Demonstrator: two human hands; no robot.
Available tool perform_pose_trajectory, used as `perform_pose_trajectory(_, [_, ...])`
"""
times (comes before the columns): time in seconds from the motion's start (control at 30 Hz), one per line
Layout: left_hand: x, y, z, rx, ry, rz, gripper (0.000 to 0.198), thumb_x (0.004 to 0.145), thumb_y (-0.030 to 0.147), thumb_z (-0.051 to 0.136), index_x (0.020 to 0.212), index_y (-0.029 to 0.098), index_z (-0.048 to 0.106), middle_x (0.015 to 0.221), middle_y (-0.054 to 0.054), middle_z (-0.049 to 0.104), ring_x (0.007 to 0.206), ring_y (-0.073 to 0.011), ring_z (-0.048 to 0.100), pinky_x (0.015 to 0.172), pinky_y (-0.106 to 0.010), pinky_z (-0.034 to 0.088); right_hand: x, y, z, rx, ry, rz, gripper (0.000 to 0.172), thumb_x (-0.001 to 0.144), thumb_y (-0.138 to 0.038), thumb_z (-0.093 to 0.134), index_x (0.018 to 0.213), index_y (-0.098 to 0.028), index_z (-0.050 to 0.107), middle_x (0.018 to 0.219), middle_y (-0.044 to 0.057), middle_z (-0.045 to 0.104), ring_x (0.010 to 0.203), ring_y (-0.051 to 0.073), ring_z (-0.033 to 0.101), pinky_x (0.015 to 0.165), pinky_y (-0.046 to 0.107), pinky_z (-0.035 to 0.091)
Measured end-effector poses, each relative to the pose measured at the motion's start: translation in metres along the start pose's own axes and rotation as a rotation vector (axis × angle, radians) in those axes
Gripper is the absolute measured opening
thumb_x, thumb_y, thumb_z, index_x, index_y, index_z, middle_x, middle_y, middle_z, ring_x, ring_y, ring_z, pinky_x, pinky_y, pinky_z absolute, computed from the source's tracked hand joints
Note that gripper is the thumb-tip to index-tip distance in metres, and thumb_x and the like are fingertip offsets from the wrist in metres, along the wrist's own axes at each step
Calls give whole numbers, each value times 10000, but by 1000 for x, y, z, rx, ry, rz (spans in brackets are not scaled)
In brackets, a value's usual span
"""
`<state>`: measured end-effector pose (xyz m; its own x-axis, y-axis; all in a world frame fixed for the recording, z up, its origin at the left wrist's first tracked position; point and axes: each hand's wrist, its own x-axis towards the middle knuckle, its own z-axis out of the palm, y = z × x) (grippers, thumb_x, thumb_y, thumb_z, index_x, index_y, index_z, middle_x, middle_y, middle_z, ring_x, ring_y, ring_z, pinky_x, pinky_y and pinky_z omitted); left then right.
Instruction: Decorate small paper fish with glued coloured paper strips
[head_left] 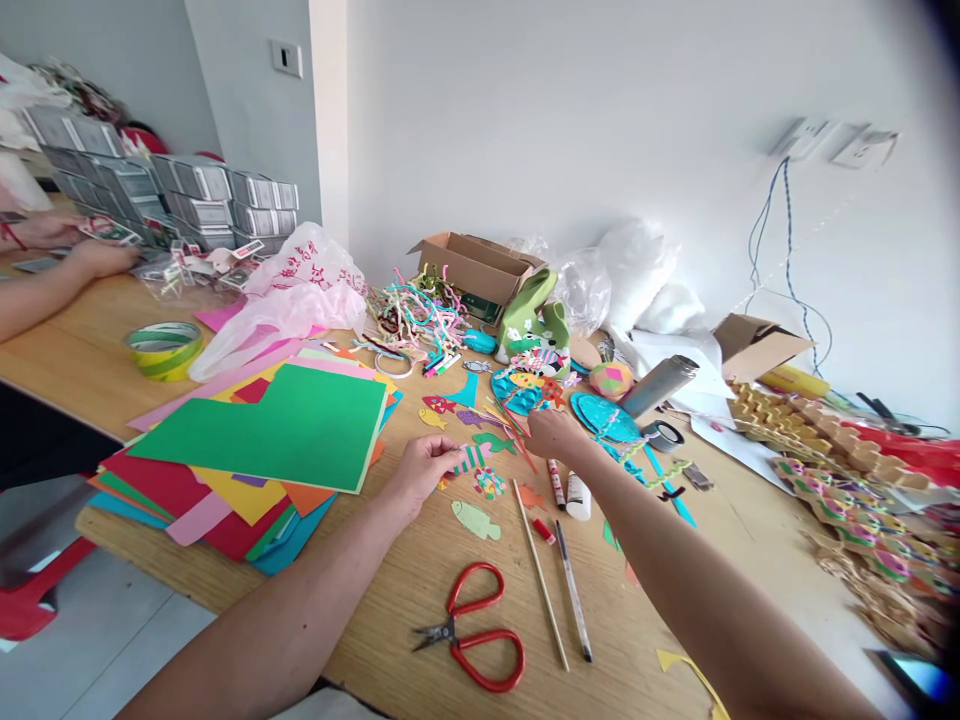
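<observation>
My left hand (426, 470) pinches a green-and-pink striped paper fish (471, 458) between thumb and fingers. Reaching farther forward, my right hand (555, 436) is curled beside a blue plate (504, 398) that carries paper fish; its fingertips are hidden, so anything in them cannot be made out. Around my left hand lie a plain light-green paper fish (475, 520), a fish with colourful dots (490, 484), a green fish (495, 442) and a yellow fish (432, 418). Red-handled scissors (480, 628) rest open near the front edge.
Coloured paper sheets (277, 430) are stacked at left, near green-yellow tape (165, 350). A wooden stick (540, 575), a pen (573, 590) and a white bottle (578, 496) lie by my right arm. Egg-carton crafts (855, 500) line the right. Another person's hands (101, 258) work at far left.
</observation>
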<state>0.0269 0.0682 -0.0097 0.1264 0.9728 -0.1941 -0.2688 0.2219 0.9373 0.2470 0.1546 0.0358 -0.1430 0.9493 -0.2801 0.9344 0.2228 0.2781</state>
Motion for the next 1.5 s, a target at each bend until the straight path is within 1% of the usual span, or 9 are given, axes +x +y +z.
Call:
perform_pose_trajectory(0.27, [1,-1,-1,-58,-32,7,247,571,340,742,632,144,605,620,-13,621,545,-100,525,559,-236,372,0,18,-24,17,-89,-80,239,841,-263,551,742,-125,719,836,114,706,805,230,656,656,285,460])
perform_pose_trajectory(0.43, [1,-2,-2,-86,-34,-2,253,571,337,742,640,137,604,614,-15,621,539,-97,528,555,-232,377,5,25,-25,59,-114,-45,249,914,-341,562,1040,-141,639,1039,70,654,892,180,633,778,348,526])
perform_pose_trajectory(0.5, [1,-2,-2,-95,-35,-6,251,564,331,743,641,136,604,615,-17,624,540,-100,533,558,-235,392,5,25,-25,92,-95,-25,294,915,-355,567,1122,-147,594,1103,73,625,927,183,625,802,381,533])
perform_pose_trajectory(0.67, [1,0,-2,-103,-3,-19,240,553,312,741,650,134,611,628,-28,636,548,-113,558,550,-241,425,-14,11,-37,251,58,-14,177,825,-217,528,734,-113,640,786,104,665,797,226,632,641,289,456])
perform_pose_trajectory(0.77, [0,0,-3,-127,19,-20,239,552,303,744,639,133,600,637,-33,641,542,-111,566,533,-234,431,-42,-7,-40,401,121,-80,180,801,-221,452,747,-147,606,729,50,659,708,172,615,561,244,413])
perform_pose_trajectory(0.83, [0,0,-3,-150,23,-24,243,548,295,752,637,133,594,645,-34,645,537,-109,572,536,-234,445,-65,-22,-35,540,127,-172,166,779,-203,418,747,-166,577,706,19,658,663,133,605,561,216,427])
perform_pose_trajectory(0.9, [-1,0,-3,-162,12,-36,244,551,287,754,653,131,597,656,-37,656,526,-107,578,539,-236,458,-87,-37,-25,992,117,-331,84,727,-204,460,717,-178,539,650,12,645,605,128,591,553,223,443])
perform_pose_trajectory(1.0, [-1,-1,-2,-166,-31,-54,252,563,288,752,693,127,608,692,-61,685,527,-117,599,537,-239,468,-109,-55,-6,1309,26,-357,26,699,-218,505,700,-192,508,573,-11,612,532,126,583,509,229,454])
perform_pose_trajectory(1.5, [-6,2,2,-130,-106,-101,323,533,308,819,718,117,635,658,-36,689,518,-122,630,554,-241,495,-122,-76,35,1361,-70,-274,52,650,-185,453,691,-200,480,435,-59,545,370,77,471,397,179,350])
